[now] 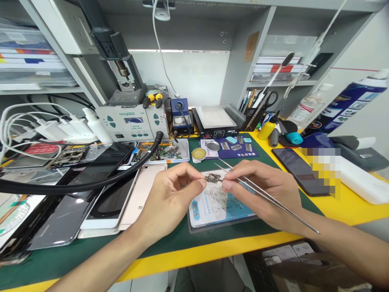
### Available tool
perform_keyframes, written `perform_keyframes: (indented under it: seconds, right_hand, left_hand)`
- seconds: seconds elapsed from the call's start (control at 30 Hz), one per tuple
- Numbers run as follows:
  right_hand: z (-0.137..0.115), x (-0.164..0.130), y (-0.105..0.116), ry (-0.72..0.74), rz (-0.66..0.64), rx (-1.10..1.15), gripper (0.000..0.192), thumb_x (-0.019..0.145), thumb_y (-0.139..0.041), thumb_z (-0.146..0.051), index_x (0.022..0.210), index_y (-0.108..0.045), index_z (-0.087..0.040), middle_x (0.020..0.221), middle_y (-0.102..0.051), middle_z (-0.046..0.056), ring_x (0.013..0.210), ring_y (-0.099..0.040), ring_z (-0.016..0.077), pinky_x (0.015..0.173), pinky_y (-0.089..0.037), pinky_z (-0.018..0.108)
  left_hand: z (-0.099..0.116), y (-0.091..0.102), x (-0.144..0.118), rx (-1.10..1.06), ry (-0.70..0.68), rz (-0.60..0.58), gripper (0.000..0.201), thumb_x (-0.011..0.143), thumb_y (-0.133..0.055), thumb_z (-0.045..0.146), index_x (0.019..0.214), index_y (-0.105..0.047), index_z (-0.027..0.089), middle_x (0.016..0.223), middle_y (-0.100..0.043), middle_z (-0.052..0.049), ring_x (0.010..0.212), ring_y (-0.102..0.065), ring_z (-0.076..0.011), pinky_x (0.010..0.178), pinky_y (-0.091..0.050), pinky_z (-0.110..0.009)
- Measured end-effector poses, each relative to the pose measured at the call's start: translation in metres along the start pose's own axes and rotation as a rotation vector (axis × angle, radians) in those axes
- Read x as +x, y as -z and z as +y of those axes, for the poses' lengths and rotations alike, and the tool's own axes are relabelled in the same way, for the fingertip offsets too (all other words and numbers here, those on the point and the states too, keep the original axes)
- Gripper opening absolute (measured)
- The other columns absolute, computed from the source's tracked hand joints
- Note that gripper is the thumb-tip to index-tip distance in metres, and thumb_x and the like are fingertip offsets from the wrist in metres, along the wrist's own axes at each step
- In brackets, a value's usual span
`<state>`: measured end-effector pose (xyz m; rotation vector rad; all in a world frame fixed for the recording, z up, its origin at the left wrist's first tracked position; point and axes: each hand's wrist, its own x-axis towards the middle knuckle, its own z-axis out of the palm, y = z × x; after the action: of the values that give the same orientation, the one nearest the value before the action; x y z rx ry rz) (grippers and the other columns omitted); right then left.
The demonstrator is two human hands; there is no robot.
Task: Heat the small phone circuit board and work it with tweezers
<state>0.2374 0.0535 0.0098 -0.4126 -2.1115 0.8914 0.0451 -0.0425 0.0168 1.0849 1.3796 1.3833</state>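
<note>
A small phone circuit board [213, 177] is held up between my two hands, over a white and blue printed pad [206, 211]. My left hand [174, 196] pinches the board's left end between thumb and forefinger. At its right end, the thumb and forefinger of my right hand [267, 192] are closed on the board. The same hand also holds metal tweezers [293, 212], which lie across the palm with their tips pointing up and left, beyond the board. Behind it stands an open tin of yellowish paste [199, 153].
Phones and phone parts [106, 198] crowd the left, crossed by a thick black hose [133, 172]. A parts tray [164, 151], rework station [130, 121] and heating plate [217, 125] stand behind. A dark phone [299, 172] and white box [358, 176] lie right.
</note>
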Motion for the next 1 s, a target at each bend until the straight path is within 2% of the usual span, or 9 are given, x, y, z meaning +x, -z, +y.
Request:
perform_keyframes:
  seconds: [0.53,0.77,0.87,1.0]
  right_hand:
    - [0.003,-0.002,0.000,0.023,-0.003,-0.010,0.026,0.088,-0.073,-0.008,0.104,-0.069,-0.028,0.095,-0.073,-0.003,0.080,-0.068,0.0122,0.070,-0.053,0.025]
    - [0.001,-0.001,-0.001,-0.005,0.029,-0.004,0.022,0.088,-0.074,-0.010,0.101,-0.070,-0.028,0.093,-0.073,-0.003,0.078,-0.067,0.0108,0.067,-0.053,0.022]
    - [-0.004,0.002,0.000,-0.067,0.051,-0.003,0.015,0.089,-0.074,-0.014,0.096,-0.070,-0.026,0.087,-0.074,-0.003,0.071,-0.067,0.0094,0.061,-0.052,0.020]
    - [-0.010,0.007,0.004,-0.277,0.033,0.116,0.005,0.091,-0.075,-0.024,0.091,-0.070,-0.024,0.073,-0.074,-0.001,0.064,-0.071,0.0121,0.057,-0.055,0.020]
  left_hand:
    - [-0.001,0.000,0.000,-0.009,0.060,0.011,0.014,0.078,-0.070,0.024,0.070,-0.064,0.014,0.057,-0.050,0.005,0.052,-0.037,-0.0043,0.047,-0.028,-0.017]
    - [0.000,-0.001,0.001,-0.039,0.071,0.012,0.010,0.075,-0.070,0.021,0.070,-0.066,0.014,0.056,-0.051,0.005,0.050,-0.038,-0.0036,0.044,-0.025,-0.017]
    - [0.000,-0.001,0.001,-0.055,0.081,0.012,0.010,0.075,-0.072,0.021,0.070,-0.067,0.014,0.056,-0.053,0.005,0.048,-0.037,-0.0029,0.042,-0.022,-0.016]
    - [-0.001,0.000,0.002,-0.093,0.111,-0.006,0.014,0.078,-0.075,0.026,0.072,-0.070,0.015,0.056,-0.052,0.005,0.048,-0.037,-0.0026,0.042,-0.022,-0.016]
